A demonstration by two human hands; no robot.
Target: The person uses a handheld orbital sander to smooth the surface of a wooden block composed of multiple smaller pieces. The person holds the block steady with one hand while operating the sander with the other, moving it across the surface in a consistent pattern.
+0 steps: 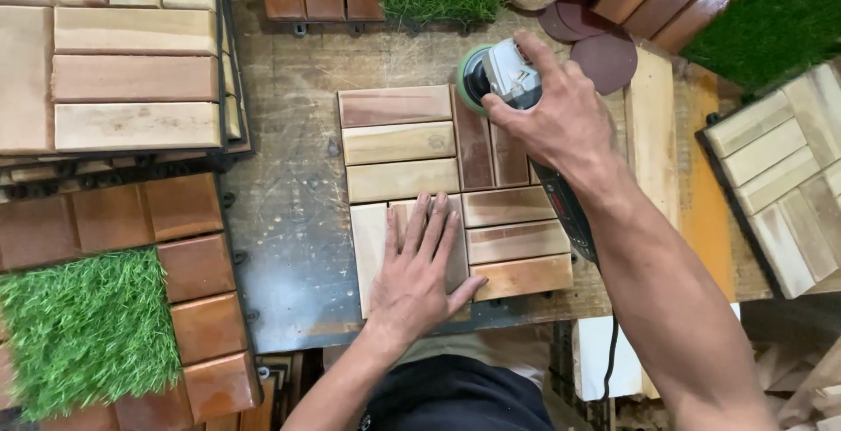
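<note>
Sander (499, 70) sits at the far right corner of the tile (455, 193) on your bench (289, 221), your right hand (552, 111) wrapped tight around it, while your left hand (419, 269) lies flat, fingers spread, on the tile's near slats.

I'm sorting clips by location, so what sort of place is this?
Probably a small woodworking shop. The right hand grips a handheld power sander on a slatted square wooden deck tile, the left hand pressing it flat. Round brown sanding discs and stacked wooden tiles lie around.
</note>
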